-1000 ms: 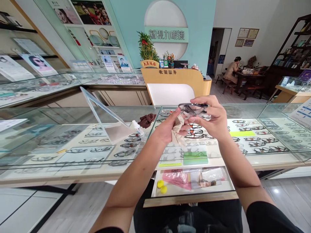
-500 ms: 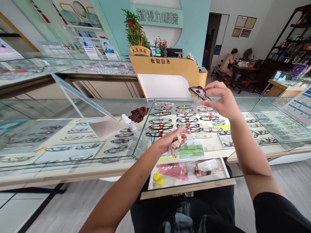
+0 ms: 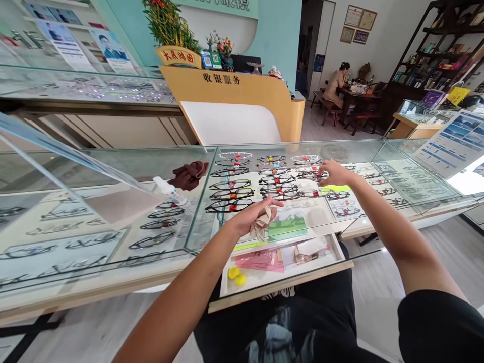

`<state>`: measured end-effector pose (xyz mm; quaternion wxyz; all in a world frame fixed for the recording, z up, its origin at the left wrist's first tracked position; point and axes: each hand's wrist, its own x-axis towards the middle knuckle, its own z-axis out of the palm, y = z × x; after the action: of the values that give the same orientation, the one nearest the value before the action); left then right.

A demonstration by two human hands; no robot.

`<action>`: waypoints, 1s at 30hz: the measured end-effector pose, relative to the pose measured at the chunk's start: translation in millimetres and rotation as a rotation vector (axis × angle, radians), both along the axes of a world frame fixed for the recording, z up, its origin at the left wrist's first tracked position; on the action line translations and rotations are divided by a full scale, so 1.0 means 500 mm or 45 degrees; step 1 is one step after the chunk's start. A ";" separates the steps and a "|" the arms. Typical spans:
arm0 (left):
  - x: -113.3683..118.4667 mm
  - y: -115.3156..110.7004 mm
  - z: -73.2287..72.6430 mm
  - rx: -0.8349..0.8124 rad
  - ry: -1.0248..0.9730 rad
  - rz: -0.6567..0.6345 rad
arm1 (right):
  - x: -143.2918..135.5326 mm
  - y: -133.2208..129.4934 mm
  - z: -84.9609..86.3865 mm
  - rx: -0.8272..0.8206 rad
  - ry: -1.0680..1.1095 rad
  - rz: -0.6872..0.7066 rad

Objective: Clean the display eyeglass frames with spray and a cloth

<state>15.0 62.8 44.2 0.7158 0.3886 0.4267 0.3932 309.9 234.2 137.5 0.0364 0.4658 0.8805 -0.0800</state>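
Note:
My left hand (image 3: 247, 218) is closed around a crumpled beige cloth (image 3: 260, 225), its index finger stretched out over the glass counter. My right hand (image 3: 333, 174) is down at the right-hand column of eyeglasses, fingers pinched at the end of a dark-framed pair of eyeglasses (image 3: 310, 176). Whether that pair rests fully on the counter, I cannot tell. Several more dark frames with red tags, such as the eyeglasses (image 3: 231, 195) in the left column and the eyeglasses (image 3: 279, 190) in the middle column, lie in rows.
An open drawer (image 3: 226, 288) below holds pink packets and yellow round pieces. On the left stand a white bottle (image 3: 169, 191), a dark brown cloth (image 3: 189, 175) and a slanted sign (image 3: 75, 161). A person (image 3: 336, 85) sits at a far table.
My right hand has come down from mid-air with the eyeglasses to the right-hand column on the counter. My left hand still holds the cloth. The view has turned right and downward.

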 end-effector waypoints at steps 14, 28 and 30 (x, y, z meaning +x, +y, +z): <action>0.002 -0.005 -0.001 0.059 -0.002 -0.009 | -0.045 0.027 -0.034 0.003 -0.256 0.006; 0.003 -0.005 0.003 0.053 0.019 -0.014 | -0.049 0.026 -0.009 0.000 -0.180 -0.098; 0.004 -0.005 0.003 0.041 0.030 -0.007 | -0.055 0.035 -0.006 0.014 -0.157 -0.186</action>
<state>16.7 60.3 45.8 0.7055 0.4058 0.4277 0.3934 282.3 251.6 134.4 0.0822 0.5329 0.8408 -0.0488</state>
